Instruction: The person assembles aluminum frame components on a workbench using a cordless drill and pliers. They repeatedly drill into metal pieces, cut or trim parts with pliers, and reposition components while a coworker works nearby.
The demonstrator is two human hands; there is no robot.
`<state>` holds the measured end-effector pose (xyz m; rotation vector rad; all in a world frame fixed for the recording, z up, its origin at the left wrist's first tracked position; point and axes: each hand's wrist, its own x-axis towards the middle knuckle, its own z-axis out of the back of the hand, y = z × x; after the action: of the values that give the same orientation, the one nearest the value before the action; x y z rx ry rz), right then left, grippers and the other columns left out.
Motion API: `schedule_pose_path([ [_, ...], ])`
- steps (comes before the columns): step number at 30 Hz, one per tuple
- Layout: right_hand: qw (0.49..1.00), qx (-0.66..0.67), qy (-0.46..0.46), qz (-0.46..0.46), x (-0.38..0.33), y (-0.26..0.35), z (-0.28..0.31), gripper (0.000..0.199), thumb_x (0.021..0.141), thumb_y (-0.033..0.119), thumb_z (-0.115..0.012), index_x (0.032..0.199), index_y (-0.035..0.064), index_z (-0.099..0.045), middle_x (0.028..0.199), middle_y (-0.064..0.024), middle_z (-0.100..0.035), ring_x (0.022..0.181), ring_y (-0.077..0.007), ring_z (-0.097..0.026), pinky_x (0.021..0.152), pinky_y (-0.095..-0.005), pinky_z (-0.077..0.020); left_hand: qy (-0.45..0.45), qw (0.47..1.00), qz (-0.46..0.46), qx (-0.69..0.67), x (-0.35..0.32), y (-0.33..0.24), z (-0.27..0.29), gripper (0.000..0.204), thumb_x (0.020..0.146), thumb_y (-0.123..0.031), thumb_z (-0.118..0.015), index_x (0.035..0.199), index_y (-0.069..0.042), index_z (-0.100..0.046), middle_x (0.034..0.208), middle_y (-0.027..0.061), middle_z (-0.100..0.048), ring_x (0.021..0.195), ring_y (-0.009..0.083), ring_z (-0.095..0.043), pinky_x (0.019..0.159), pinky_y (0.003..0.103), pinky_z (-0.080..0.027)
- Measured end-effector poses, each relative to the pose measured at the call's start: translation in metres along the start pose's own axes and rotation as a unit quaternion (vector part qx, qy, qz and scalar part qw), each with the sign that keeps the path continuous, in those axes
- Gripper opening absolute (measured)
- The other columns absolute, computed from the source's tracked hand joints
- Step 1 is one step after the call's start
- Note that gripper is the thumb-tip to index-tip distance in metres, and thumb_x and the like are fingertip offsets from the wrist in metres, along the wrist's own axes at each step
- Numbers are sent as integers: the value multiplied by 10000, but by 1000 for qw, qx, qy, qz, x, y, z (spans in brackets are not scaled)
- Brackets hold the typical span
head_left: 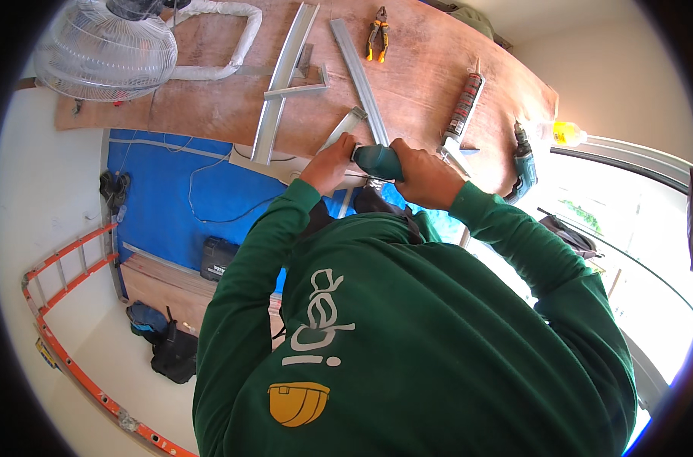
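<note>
My right hand (pixel 429 179) is wrapped around a teal power tool (pixel 378 161) at the near edge of the wooden table; its exact kind is hard to tell from above. At the tool's left end, my left hand (pixel 330 164) is closed, and what its fingers grip is hidden. Just beyond those fingers lies a short bent metal channel piece (pixel 344 126). A long narrow metal stud (pixel 359 80) runs away from the tool across the table. To the left rests a wider metal channel (pixel 282 87), with a small metal angle piece (pixel 301 90) across it.
Pliers (pixel 377 35) with yellow-black handles lie at the far side. On the right are a sealant tube (pixel 466 99), a teal drill (pixel 522 164) and a yellow-labelled bottle (pixel 567 133). A caged fan (pixel 106 57) stands far left. Below left are an orange ladder (pixel 76 365) and a blue floor sheet (pixel 160 190).
</note>
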<state>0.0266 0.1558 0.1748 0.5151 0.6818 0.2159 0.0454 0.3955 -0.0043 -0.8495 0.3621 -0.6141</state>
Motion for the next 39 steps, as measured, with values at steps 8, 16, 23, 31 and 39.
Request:
schedule_pose_path([
  [8, 1000, 15, -17, 20, -11, -10, -11, 483, 876, 100, -722, 1283, 31, -472, 1023, -292, -711, 952, -505, -716, 842, -601, -555, 2, 999, -17, -35, -1, -2, 5, 414, 920, 56, -652, 1293, -37, -497, 1247, 219, -564, 1124, 502, -619, 893, 562, -515],
  [16, 1000, 8, -10, 24, -23, -11, -24, 573, 905, 108, -729, 1378, 14, -420, 1067, -282, -665, 991, -501, -708, 835, -602, -560, -4, 998, -54, -43, 1, -7, 13, 456, 878, 113, -610, 1298, -19, -493, 1211, 226, -552, 1123, 495, -598, 916, 546, -513],
  [23, 999, 52, -9, -2, -23, -16, -18, 568, 900, 96, -729, 1369, 16, -421, 1083, -292, -665, 1001, -510, -702, 859, -606, -550, 19, 998, -37, -47, 3, -8, 15, 458, 872, 145, -555, 1297, -16, -499, 1211, 222, -549, 1151, 492, -587, 956, 543, -508],
  [31, 998, 69, -12, -2, -22, -16, -20, 597, 887, 95, -752, 1376, 13, -420, 1089, -304, -674, 1017, -510, -704, 873, -597, -552, 20, 998, -23, -61, 4, -10, 15, 447, 893, 149, -539, 1299, -33, -500, 1211, 224, -555, 1155, 496, -587, 958, 544, -506],
  [39, 998, 55, -12, 11, -23, -19, -26, 637, 881, 88, -754, 1411, 7, -409, 1104, -305, -676, 1014, -508, -711, 872, -598, -564, 23, 998, -11, -52, 3, -13, 15, 445, 897, 149, -529, 1302, -32, -491, 1246, 229, -557, 1176, 505, -586, 972, 546, -515],
])
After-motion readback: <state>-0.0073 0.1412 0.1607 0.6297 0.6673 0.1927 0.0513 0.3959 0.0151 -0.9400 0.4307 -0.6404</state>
